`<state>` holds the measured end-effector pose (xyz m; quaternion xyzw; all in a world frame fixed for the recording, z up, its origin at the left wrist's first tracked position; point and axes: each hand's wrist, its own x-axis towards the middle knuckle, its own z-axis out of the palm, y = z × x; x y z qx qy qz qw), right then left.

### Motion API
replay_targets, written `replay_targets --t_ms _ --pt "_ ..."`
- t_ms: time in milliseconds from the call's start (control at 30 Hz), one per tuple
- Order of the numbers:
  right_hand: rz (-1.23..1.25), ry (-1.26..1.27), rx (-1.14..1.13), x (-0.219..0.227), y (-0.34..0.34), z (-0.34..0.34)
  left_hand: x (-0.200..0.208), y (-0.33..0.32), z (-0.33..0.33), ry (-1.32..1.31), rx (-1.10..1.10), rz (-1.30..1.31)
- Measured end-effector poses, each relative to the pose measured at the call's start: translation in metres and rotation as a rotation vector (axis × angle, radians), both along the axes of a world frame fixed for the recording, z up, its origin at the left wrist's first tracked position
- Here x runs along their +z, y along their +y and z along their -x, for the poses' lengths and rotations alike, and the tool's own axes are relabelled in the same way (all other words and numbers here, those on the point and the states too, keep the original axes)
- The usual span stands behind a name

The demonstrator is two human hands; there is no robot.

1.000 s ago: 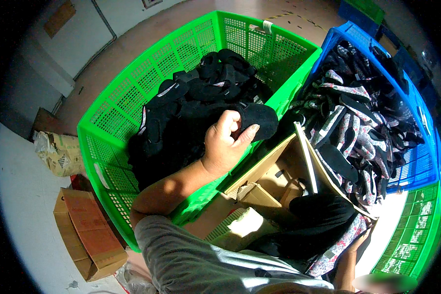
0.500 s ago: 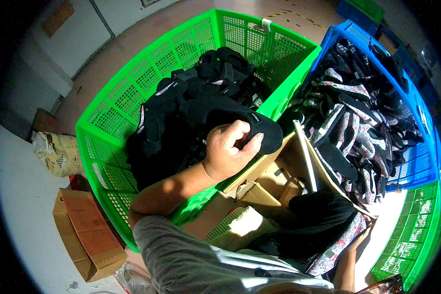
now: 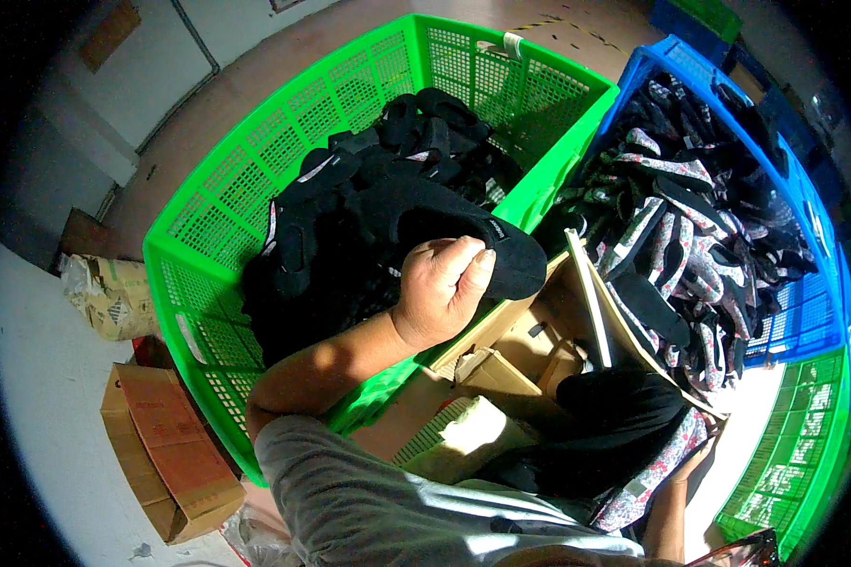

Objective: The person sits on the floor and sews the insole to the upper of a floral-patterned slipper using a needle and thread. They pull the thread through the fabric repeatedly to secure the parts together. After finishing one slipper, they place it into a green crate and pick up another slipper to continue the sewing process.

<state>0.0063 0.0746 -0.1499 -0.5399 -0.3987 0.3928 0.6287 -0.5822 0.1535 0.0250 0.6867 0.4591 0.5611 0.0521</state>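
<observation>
My left hand (image 3: 442, 291) is closed on the edge of a black slipper (image 3: 517, 265), its thumb and curled fingers pressed together. That slipper sits above the near right rim of a green basket (image 3: 219, 156), over a heap of similar black slippers (image 3: 345, 203). At the lower right, beside my lap, my right hand (image 3: 692, 467) grips a floral-patterned slipper (image 3: 645, 484) with grey and red print. Its fingers are partly hidden behind the slipper.
A blue basket (image 3: 804, 302) on the right is heaped with black and floral slippers (image 3: 695, 236). Between the baskets stands an open wooden box (image 3: 591, 302) holding cardboard pieces. Another green basket (image 3: 790, 444) is at the lower right; a cardboard box (image 3: 175, 444) lies left on the floor.
My left thumb has drawn in toward the index finger, and the gap between them has closed. The black slipper has hardly moved. My right hand stays in place.
</observation>
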Motion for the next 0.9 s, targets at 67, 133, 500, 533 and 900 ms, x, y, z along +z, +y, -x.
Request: replay_targets --t_ms 67,133,500,533,900 --pt "0.001 0.014 0.015 0.001 -0.001 0.002 0.000 -0.001 0.000 -0.003 -0.010 0.011" --pt "-0.012 -0.002 0.035 0.001 -0.001 0.002 -0.001 -0.001 0.001 -0.002 0.000 -0.004" --pt "-0.020 -0.017 -0.004 0.000 0.001 0.004 -0.004 -0.007 0.006 -0.005 0.000 0.053" --pt "-0.009 0.009 -0.027 0.000 0.002 0.005 -0.004 -0.008 0.007 0.013 -0.005 0.075" --pt "0.047 -0.196 -0.145 0.056 0.005 0.063 -0.022 0.019 0.003 0.087 0.502 0.060"
